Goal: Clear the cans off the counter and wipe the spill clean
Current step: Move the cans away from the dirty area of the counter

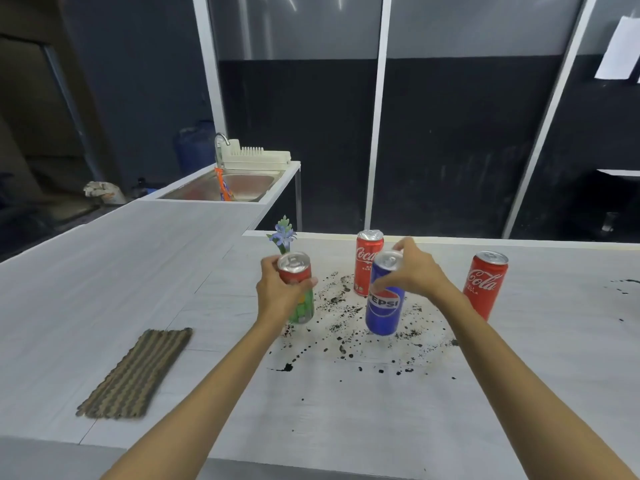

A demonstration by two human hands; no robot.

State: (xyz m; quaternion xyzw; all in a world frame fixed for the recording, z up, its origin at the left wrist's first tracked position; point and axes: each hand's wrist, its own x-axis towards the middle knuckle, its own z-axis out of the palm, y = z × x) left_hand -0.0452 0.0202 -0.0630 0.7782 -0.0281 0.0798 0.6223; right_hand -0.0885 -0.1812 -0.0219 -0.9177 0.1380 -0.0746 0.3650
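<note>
My left hand (277, 292) grips a red-and-green can (300, 289) near its top. A blue Pepsi can (384, 303) is held by its rim in my right hand (410, 271), tilted slightly. Whether either can rests on the counter I cannot tell. Behind the Pepsi can a red Coca-Cola can (367, 261) stands upright. Another red Coca-Cola can (485, 284) stands to the right. Dark spill specks (343, 341) are scattered over the white counter (173, 271) around the cans. A brown striped cloth (136, 374) lies flat at the left.
A small blue flower with green leaves (284, 233) stands behind the left can. At the back left are a steel sink (239, 187), a faucet and a cream dish rack (256, 155). More dark spots (623, 284) mark the counter's far right.
</note>
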